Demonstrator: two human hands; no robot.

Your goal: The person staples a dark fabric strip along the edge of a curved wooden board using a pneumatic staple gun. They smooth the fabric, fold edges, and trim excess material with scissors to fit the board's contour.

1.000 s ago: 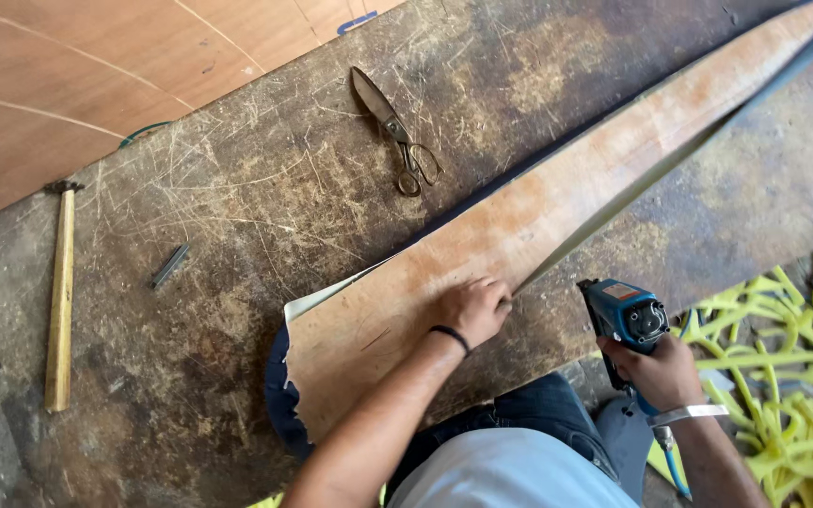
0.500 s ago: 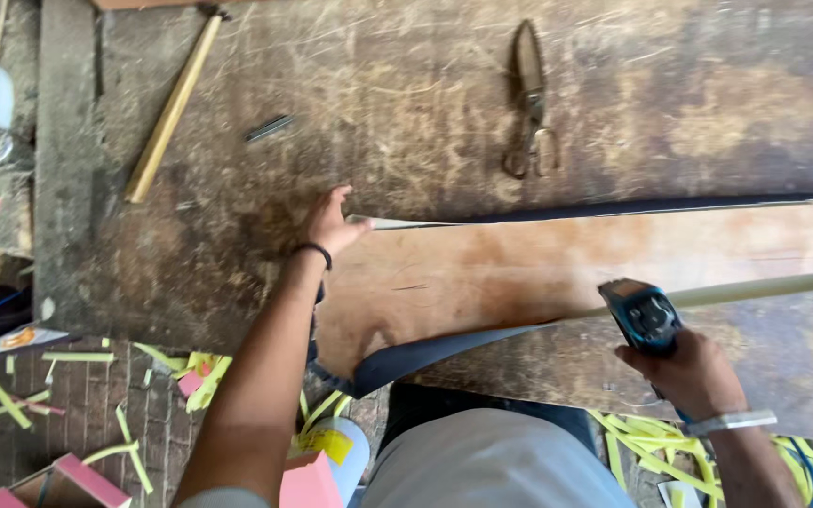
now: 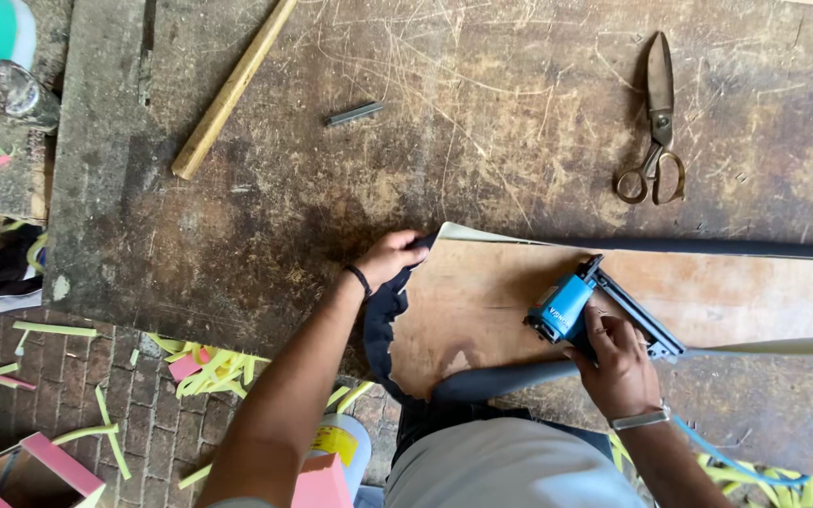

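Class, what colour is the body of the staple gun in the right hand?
Blue, with a black nose: staple gun, right hand, head view.

Scratched matt wooden workbench (image 3: pixel 482 122), rusty metal scissors (image 3: pixel 656 122)

I see bare counter (image 3: pixel 482 150) mid-frame; scissors (image 3: pixel 655 122) block upper right, stick (image 3: pixel 230 92) and metal bar (image 3: pixel 354 114) upper left.

Rusty scissors (image 3: pixel 656 122), wooden stick (image 3: pixel 230 91), small grey strip (image 3: pixel 354 114) on scarred workbench (image 3: pixel 190 254); yellow scraps (image 3: pixel 209 369) below; perhaps a can (image 3: pixel 13 92).
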